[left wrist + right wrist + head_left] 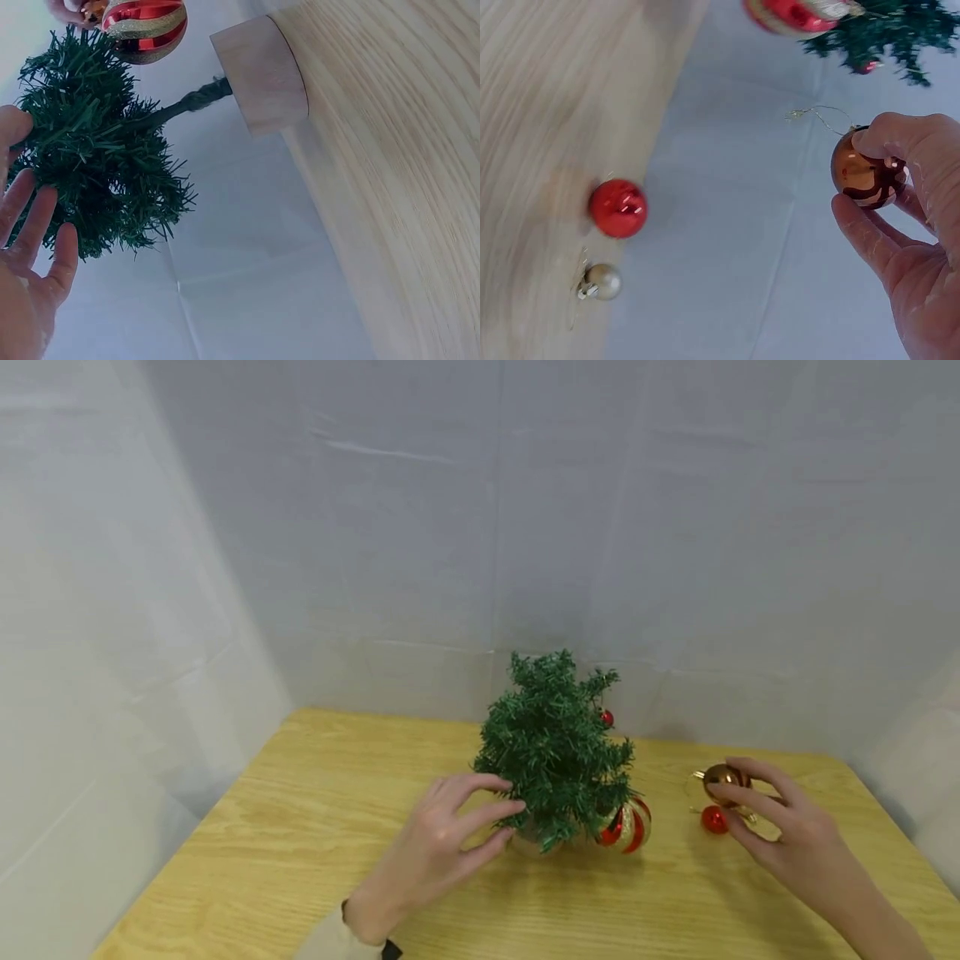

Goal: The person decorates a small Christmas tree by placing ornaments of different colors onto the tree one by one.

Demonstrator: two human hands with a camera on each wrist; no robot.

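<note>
A small green artificial Christmas tree (pixel 551 743) stands on the table, its round wooden base (pixel 262 75) plain in the left wrist view. At the tree's left side is my left hand (pixel 450 835), fingers spread and loosely bent by the branches; whether they touch cannot be told. My right hand (pixel 795 827) pinches a shiny bronze bauble (pixel 866 169) between thumb and fingers, above the table at the right. From the bauble's cap trails a thin gold string loop (pixel 821 112).
A large red-and-gold striped bauble (pixel 628 825) hangs low on the tree's right side, a tiny red one (pixel 607 718) higher up. Beneath my right hand lie a red bauble (pixel 618 208) and a small gold bauble (pixel 602 282). Pale sheeting (pixel 420 527) rises behind the wooden table (pixel 300 827).
</note>
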